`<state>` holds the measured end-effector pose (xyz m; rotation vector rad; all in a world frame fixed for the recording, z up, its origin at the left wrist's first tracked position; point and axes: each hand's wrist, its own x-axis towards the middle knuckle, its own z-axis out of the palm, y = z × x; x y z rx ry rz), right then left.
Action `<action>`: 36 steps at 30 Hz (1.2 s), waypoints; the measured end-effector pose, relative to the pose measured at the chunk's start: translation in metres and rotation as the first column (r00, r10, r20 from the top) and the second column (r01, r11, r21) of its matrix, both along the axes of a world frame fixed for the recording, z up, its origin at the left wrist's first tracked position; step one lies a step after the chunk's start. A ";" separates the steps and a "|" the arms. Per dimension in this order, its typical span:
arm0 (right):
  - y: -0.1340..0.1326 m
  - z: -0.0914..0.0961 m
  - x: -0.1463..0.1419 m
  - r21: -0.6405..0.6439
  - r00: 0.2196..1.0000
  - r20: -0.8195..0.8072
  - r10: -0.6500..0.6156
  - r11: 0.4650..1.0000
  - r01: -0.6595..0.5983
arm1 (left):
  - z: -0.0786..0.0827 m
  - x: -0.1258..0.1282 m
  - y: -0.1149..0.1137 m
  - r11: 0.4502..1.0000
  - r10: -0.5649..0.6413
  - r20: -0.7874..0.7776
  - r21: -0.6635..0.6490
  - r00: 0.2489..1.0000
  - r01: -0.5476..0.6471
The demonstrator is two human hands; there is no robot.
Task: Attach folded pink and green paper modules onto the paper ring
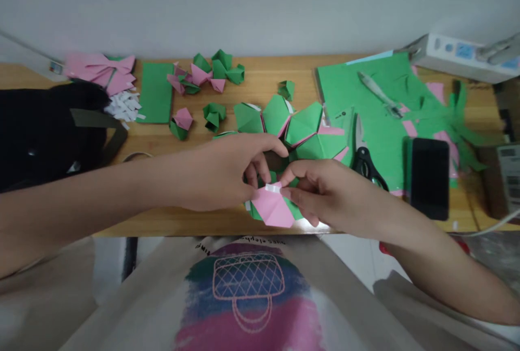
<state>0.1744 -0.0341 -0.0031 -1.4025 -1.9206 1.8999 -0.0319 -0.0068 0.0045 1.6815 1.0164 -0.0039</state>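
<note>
A ring of folded green and pink paper units (pixel 303 126) lies on the wooden table (pixel 260 85) in front of me. At its near edge my left hand (pixel 227 172) and my right hand (pixel 320 191) meet, both with fingers closed. Between them they pinch a folded pink and green paper unit (pixel 273 207) with a small white strip at its top. My hands hide the near part of the ring.
Loose folded green and pink pieces (pixel 205 75), a green sheet (pixel 155 92) and white paper strips (pixel 124 106) lie at the back left beside a black bag (pixel 44 129). On the right are green paper (pixel 379 102), black-handled scissors (pixel 364 153), a black phone (pixel 429 177) and a white box (pixel 459 56).
</note>
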 end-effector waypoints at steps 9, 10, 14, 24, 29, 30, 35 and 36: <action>-0.007 0.004 -0.009 -0.044 0.999 0.026 -0.047 0.998 0.048 | -0.003 -0.012 -0.019 0.952 0.293 0.107 -0.125 0.950 -0.279; -0.011 0.005 -0.010 0.064 0.995 0.062 -0.077 0.995 0.073 | -0.004 -0.011 -0.021 0.947 0.310 0.114 -0.130 0.944 -0.295; -0.031 0.011 -0.013 0.470 0.972 0.124 -0.198 0.875 0.118 | -0.001 -0.009 -0.025 0.945 0.321 0.132 -0.104 0.938 -0.309; -0.029 0.011 -0.021 0.449 0.985 0.173 -0.020 0.891 -0.060 | 0.004 -0.007 -0.027 0.943 0.330 0.153 -0.084 0.931 -0.321; -0.023 0.014 -0.021 0.469 0.970 0.241 0.044 0.869 -0.156 | 0.008 -0.005 -0.027 0.941 0.334 0.092 -0.092 0.938 -0.326; -0.022 0.015 -0.021 0.468 0.967 0.249 0.060 0.866 -0.175 | 0.009 -0.004 -0.027 0.940 0.335 0.083 -0.093 0.938 -0.328; -0.019 0.015 -0.021 0.486 0.961 0.260 0.092 0.848 -0.212 | 0.009 -0.001 -0.026 0.933 0.350 0.074 -0.116 0.934 -0.340; -0.019 0.015 -0.021 0.491 0.961 0.260 0.091 0.845 -0.213 | 0.008 -0.001 -0.025 0.934 0.349 0.079 -0.113 0.934 -0.339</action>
